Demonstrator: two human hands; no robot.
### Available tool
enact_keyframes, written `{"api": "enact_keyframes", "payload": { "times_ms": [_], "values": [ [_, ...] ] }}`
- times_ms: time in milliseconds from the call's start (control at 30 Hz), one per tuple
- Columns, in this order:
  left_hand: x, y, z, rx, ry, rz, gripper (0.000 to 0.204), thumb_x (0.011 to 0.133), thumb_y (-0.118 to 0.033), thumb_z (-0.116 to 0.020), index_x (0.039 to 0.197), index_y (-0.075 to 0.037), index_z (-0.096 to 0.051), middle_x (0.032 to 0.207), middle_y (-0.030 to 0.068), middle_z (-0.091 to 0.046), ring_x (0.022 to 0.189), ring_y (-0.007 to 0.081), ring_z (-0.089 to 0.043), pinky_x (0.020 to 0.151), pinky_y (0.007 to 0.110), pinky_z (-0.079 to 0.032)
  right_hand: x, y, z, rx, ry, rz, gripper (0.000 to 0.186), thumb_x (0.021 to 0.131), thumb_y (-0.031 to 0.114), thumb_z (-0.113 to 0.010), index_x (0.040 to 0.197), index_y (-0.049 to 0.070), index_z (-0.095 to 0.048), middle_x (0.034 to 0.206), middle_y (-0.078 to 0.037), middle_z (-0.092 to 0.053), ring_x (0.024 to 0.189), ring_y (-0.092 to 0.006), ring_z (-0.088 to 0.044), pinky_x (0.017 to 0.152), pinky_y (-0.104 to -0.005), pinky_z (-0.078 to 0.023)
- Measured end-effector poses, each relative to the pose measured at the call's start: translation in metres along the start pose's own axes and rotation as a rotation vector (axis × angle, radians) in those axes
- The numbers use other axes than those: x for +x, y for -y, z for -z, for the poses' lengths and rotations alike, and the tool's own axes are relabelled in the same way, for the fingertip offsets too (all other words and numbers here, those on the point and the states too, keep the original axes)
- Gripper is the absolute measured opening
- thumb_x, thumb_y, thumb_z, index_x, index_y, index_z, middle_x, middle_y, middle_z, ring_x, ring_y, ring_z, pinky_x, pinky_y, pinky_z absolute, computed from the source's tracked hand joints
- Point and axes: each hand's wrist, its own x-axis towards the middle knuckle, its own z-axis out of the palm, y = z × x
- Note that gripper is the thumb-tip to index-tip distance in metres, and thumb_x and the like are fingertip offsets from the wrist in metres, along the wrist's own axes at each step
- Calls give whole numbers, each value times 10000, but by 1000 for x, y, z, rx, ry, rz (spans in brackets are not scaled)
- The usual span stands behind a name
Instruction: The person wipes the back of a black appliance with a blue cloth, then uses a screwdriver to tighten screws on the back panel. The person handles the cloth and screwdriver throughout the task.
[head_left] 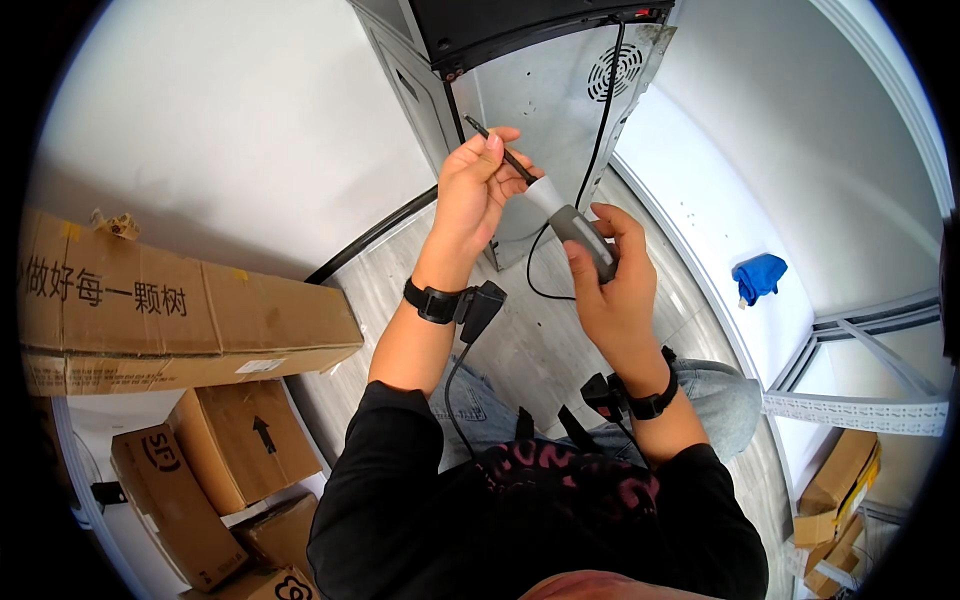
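Nearest the camera are the black sleeves and a dark printed shirt, with jeans-clad knees below the forearms; each wrist wears a black strap with a small black device, and a thin cable hangs from the left one; the right hand [612,290] is closed around the grey handle of a screwdriver [570,222], fingers wrapped over its grip, thumb along the side; the left hand [478,190] is curled, its fingertips pinching the thin dark shaft of the same tool, which slants up to the left past the fingers; the tool is held in the air between both hands, above the pale wood floor [520,345]; to the left lie stacked cardboard boxes [190,320]; beyond the hands stands the grey metal back panel of an appliance [545,95] with a round vent, a black cord [600,130] trailing down it to the floor; a blue cloth [758,275] lies to the right by the white wall.
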Motion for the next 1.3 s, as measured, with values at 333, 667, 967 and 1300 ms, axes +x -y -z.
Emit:
{"api": "enact_keyframes", "payload": {
  "times_ms": [333,667,967,1300],
  "values": [
    [4,-4,21,58,80,27,220,962,-234,-534,890,-33,-590,733,77,-637,626,135,-614,565,244,-510,-5,-9,-9,185,-114,223,493,720,6,-749,1158,23,-523,949,-130,-594,808,-185,-592,577,-282,-491],
    [4,2,16,80,64,-1,221,970,-232,-514,940,-23,-578,805,105,-657,637,155,-639,573,255,-526,1,-21,-4,-196,-56,308,475,703,-29,-726,1129,31,-524,1001,-139,-564,829,-259,-597,658,-322,-490],
    [1,3,18,178,23,-50,226,973,-214,-501,998,-4,-581,809,81,-642,667,182,-652,589,266,-536,1,-30,-4,627,223,-402,470,806,31,-679,1215,38,-447,1026,-95,-551,737,-150,-589,530,-225,-449],
    [5,4,21,265,-52,-61,266,963,-224,-522,1096,-1,-581,785,57,-628,644,168,-647,552,246,-532,-2,-47,-16,174,167,-138,479,741,-18,-714,1160,44,-492,942,-31,-509,785,-103,-539,674,-234,-450]
  ]
}}
